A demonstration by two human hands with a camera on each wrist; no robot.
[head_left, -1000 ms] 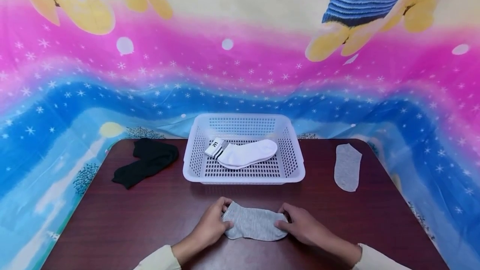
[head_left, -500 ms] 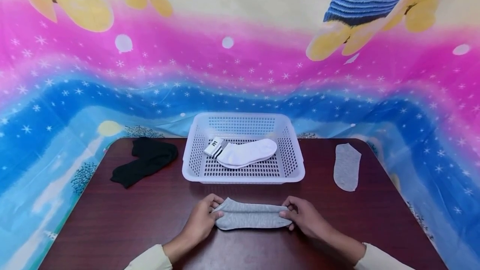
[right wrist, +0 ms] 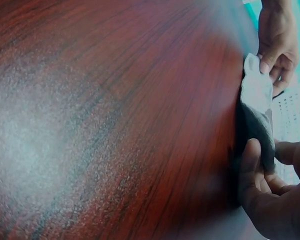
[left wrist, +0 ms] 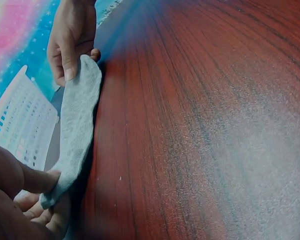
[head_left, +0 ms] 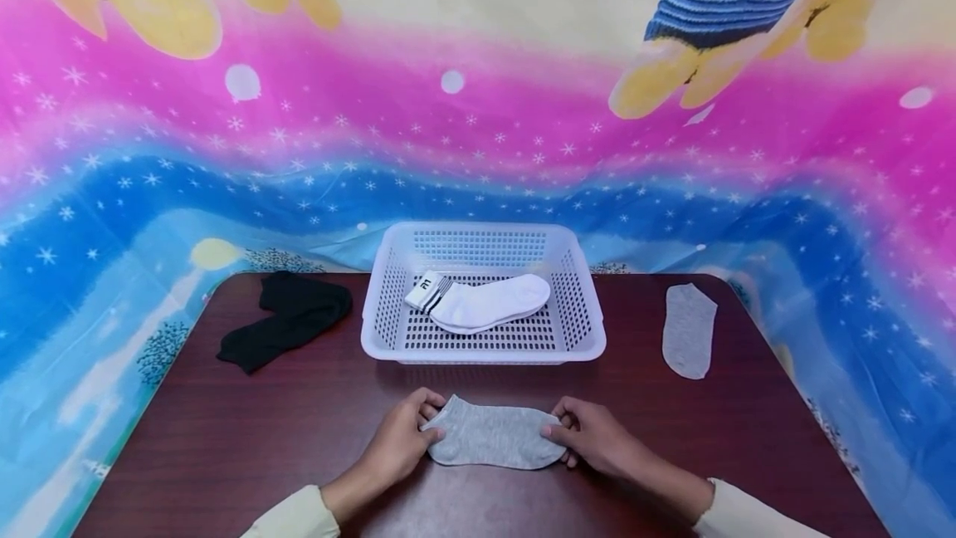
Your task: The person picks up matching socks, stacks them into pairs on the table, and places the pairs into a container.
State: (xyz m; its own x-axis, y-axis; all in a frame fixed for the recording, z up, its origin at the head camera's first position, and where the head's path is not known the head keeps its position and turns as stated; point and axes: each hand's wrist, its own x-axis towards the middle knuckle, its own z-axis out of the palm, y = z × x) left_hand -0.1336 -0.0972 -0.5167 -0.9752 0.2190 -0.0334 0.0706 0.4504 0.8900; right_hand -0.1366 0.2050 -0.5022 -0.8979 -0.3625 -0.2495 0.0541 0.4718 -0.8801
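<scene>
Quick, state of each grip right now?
Left grip: holding one end of the nearer gray sock.
Right grip: holding that sock's opposite end.

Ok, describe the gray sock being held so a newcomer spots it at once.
On the dark reddish table stands a white basket. On its near side, the left hand and right hand hold the gray sock by its ends; the other gray sock lies untouched at the right.

Both wrist views near held sock [head_left: 493, 437]

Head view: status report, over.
Left hand and right hand pinch gray sock at opposite ends. Sock spread lengthwise between them. Basket beyond, blocking neither hand.
</scene>
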